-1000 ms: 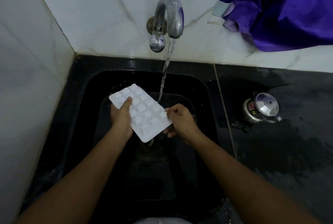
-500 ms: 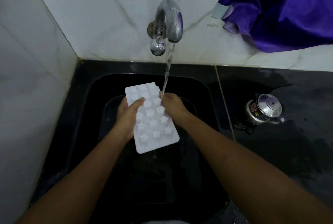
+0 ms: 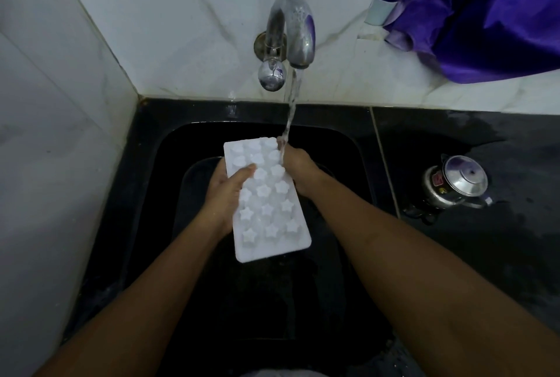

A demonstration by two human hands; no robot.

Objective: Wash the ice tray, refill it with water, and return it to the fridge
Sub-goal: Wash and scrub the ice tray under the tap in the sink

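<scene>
**Inspector:** Finding one. Your ice tray (image 3: 266, 198) is held lengthwise above the black sink (image 3: 145, 195). A second ago it lay slantwise, clear of the water stream (image 3: 290, 110).

**Operator:** And the water now?

**Inspector:** The stream from the tap (image 3: 292, 28) now strikes the tray's far right corner. It also hits your right hand (image 3: 298, 164), which clasps that edge. Your left hand (image 3: 225, 195) grips the left edge, thumb laid across the star moulds.

**Operator:** Where does that leave the task?

**Inspector:** My judgement is that you are in the washing stage, with the rinse only just begun. Only one corner is under the flow. The refill and the return to the fridge are both outstanding.
</scene>
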